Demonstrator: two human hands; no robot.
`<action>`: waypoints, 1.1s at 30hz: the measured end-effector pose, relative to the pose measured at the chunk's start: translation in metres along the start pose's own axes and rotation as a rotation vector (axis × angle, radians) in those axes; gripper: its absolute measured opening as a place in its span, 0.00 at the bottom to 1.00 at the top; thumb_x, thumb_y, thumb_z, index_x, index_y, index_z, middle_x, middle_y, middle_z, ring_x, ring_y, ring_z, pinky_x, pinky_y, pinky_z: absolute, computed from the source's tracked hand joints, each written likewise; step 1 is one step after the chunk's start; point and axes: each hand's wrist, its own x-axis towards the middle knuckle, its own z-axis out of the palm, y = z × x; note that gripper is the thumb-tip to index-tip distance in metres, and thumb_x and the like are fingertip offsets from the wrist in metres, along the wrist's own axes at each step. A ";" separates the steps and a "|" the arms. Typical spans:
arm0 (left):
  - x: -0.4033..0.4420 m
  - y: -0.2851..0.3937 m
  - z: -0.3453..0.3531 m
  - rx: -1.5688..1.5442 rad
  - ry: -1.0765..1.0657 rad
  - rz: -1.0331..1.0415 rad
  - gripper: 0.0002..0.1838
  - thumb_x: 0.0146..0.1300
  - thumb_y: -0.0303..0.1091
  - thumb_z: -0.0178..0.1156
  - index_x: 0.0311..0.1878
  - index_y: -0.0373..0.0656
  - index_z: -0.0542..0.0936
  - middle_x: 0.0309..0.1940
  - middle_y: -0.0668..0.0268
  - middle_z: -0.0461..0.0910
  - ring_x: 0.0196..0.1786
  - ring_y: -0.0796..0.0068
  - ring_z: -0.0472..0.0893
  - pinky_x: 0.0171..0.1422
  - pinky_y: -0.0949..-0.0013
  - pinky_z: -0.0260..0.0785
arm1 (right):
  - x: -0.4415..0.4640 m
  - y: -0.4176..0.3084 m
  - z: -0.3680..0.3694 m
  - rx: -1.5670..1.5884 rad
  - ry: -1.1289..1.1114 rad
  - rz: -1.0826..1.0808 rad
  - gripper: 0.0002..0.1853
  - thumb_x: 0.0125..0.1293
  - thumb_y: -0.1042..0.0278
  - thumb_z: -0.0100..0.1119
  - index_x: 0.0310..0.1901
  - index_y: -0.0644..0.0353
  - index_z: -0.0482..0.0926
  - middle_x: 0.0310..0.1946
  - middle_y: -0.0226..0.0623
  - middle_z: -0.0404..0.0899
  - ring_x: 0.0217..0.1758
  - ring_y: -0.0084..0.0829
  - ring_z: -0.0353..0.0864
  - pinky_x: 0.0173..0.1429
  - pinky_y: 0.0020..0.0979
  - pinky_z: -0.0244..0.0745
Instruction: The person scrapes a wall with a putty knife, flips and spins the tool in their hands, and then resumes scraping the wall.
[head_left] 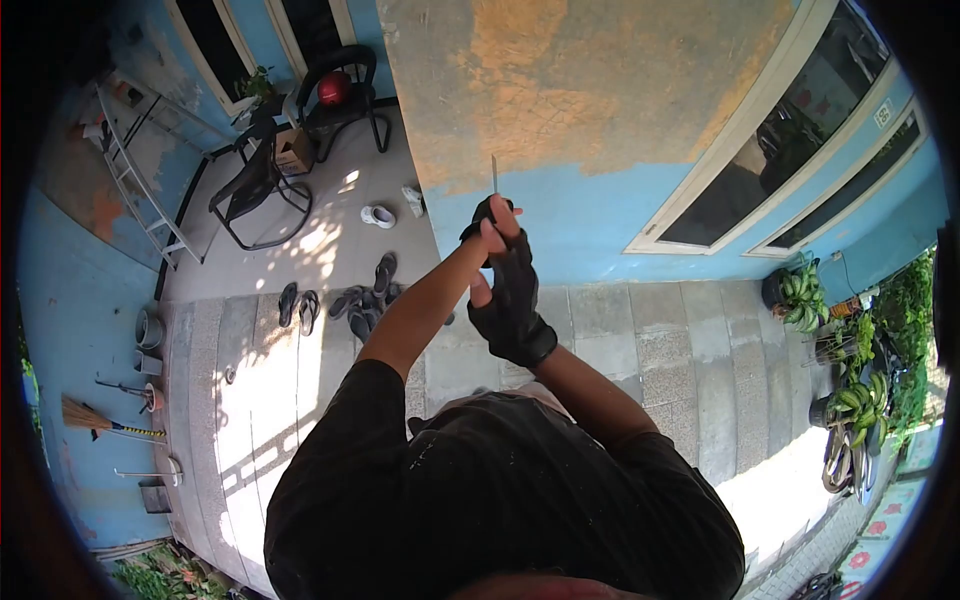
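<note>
My left hand (482,222), in a black glove, is raised in front of the wall and largely covered by my right hand. From it a thin metal blade (494,176) points up, edge-on; it looks like a scraper, with a small orange-red part (517,211) beside the fingers. My right hand (514,300) wears a black fingerless glove. Its bare fingers stretch out over my left wrist and the back of my left hand, with the thumb apart. The wall (590,90) before me is blue below, with peeled grey and orange patches above.
Windows (760,150) are set in the wall at right. Potted plants (800,295) stand along the right side. At left are black chairs (262,185), a ladder (135,175), sandals (365,305) on the floor and a broom (100,415) by the side wall.
</note>
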 end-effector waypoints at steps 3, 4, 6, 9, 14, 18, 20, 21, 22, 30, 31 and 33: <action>-0.018 0.169 -0.006 -0.256 0.044 -0.617 0.11 0.71 0.37 0.45 0.45 0.40 0.74 0.45 0.57 0.83 0.46 0.63 0.83 0.34 0.62 0.73 | -0.051 0.031 0.037 -0.173 -0.655 -0.225 0.31 0.60 0.53 0.58 0.64 0.54 0.69 0.72 0.54 0.57 0.74 0.53 0.57 0.71 0.55 0.55; -0.014 0.173 -0.014 -0.384 0.036 -0.596 0.12 0.71 0.36 0.46 0.48 0.39 0.73 0.47 0.54 0.83 0.48 0.60 0.83 0.37 0.62 0.75 | -0.088 0.054 0.040 -0.238 -0.634 -0.149 0.33 0.58 0.54 0.61 0.65 0.53 0.70 0.71 0.52 0.58 0.75 0.54 0.55 0.71 0.54 0.55; -0.014 0.129 -0.031 -0.610 -0.058 -0.369 0.16 0.74 0.37 0.44 0.54 0.34 0.70 0.49 0.42 0.80 0.52 0.52 0.83 0.54 0.63 0.77 | -0.124 0.080 0.030 -0.082 -0.469 -0.008 0.26 0.61 0.64 0.60 0.62 0.56 0.72 0.72 0.53 0.57 0.72 0.54 0.60 0.69 0.49 0.62; -0.042 0.144 -0.058 -0.520 -0.160 -0.577 0.17 0.73 0.35 0.45 0.60 0.38 0.69 0.56 0.48 0.78 0.55 0.58 0.81 0.44 0.68 0.77 | -0.196 0.141 0.012 0.211 -0.155 0.811 0.12 0.70 0.67 0.53 0.50 0.64 0.78 0.41 0.43 0.84 0.42 0.38 0.85 0.49 0.36 0.78; -0.103 0.128 -0.006 -0.517 -0.231 -0.491 0.20 0.73 0.44 0.52 0.59 0.41 0.74 0.59 0.57 0.78 0.58 0.67 0.78 0.51 0.69 0.72 | -0.169 0.169 -0.028 0.026 0.002 0.944 0.12 0.71 0.65 0.53 0.48 0.64 0.78 0.38 0.37 0.83 0.38 0.26 0.82 0.43 0.29 0.77; -0.133 0.149 0.040 -0.615 -0.297 -0.471 0.23 0.75 0.47 0.48 0.61 0.37 0.73 0.58 0.58 0.77 0.55 0.74 0.78 0.60 0.70 0.71 | -0.114 0.147 -0.048 0.099 -0.148 0.939 0.09 0.69 0.67 0.52 0.45 0.61 0.77 0.31 0.37 0.80 0.32 0.30 0.81 0.37 0.31 0.75; -0.133 0.148 0.051 -0.728 -0.267 -0.477 0.23 0.75 0.47 0.49 0.62 0.38 0.73 0.57 0.60 0.78 0.55 0.76 0.78 0.58 0.72 0.72 | -0.099 0.138 -0.059 0.321 -0.127 1.053 0.06 0.66 0.72 0.52 0.43 0.60 0.75 0.26 0.29 0.74 0.27 0.23 0.74 0.31 0.26 0.71; -0.131 0.148 0.053 -0.755 -0.302 -0.477 0.25 0.75 0.48 0.48 0.64 0.38 0.70 0.59 0.58 0.76 0.56 0.74 0.77 0.60 0.70 0.71 | -0.102 0.146 -0.061 0.315 -0.119 1.052 0.06 0.66 0.72 0.52 0.43 0.60 0.75 0.26 0.29 0.74 0.27 0.23 0.74 0.31 0.26 0.71; -0.128 0.147 0.057 -0.781 -0.337 -0.476 0.27 0.75 0.49 0.48 0.66 0.37 0.67 0.62 0.56 0.74 0.58 0.71 0.77 0.63 0.68 0.70 | -0.107 0.157 -0.063 0.368 -0.095 0.973 0.06 0.66 0.72 0.52 0.44 0.59 0.75 0.26 0.29 0.74 0.28 0.23 0.75 0.31 0.26 0.71; -0.098 0.153 0.081 -0.518 -0.371 -0.305 0.24 0.74 0.42 0.51 0.66 0.38 0.68 0.60 0.62 0.76 0.59 0.76 0.75 0.64 0.73 0.66 | -0.081 0.169 -0.135 0.807 0.197 1.346 0.15 0.65 0.74 0.55 0.52 0.57 0.68 0.32 0.33 0.72 0.34 0.29 0.76 0.35 0.33 0.76; -0.089 0.167 0.083 -0.359 -0.341 -0.199 0.23 0.74 0.40 0.51 0.66 0.38 0.67 0.59 0.62 0.77 0.59 0.75 0.74 0.65 0.72 0.65 | -0.080 0.179 -0.147 0.805 0.185 1.338 0.15 0.65 0.74 0.55 0.52 0.57 0.68 0.32 0.33 0.72 0.34 0.29 0.76 0.35 0.33 0.76; -0.082 0.196 0.087 -0.368 -0.313 -0.365 0.21 0.73 0.36 0.51 0.66 0.39 0.68 0.59 0.62 0.77 0.60 0.75 0.74 0.64 0.70 0.65 | -0.084 0.200 -0.170 0.821 0.260 1.320 0.14 0.65 0.74 0.55 0.52 0.56 0.67 0.31 0.33 0.72 0.34 0.29 0.76 0.34 0.32 0.75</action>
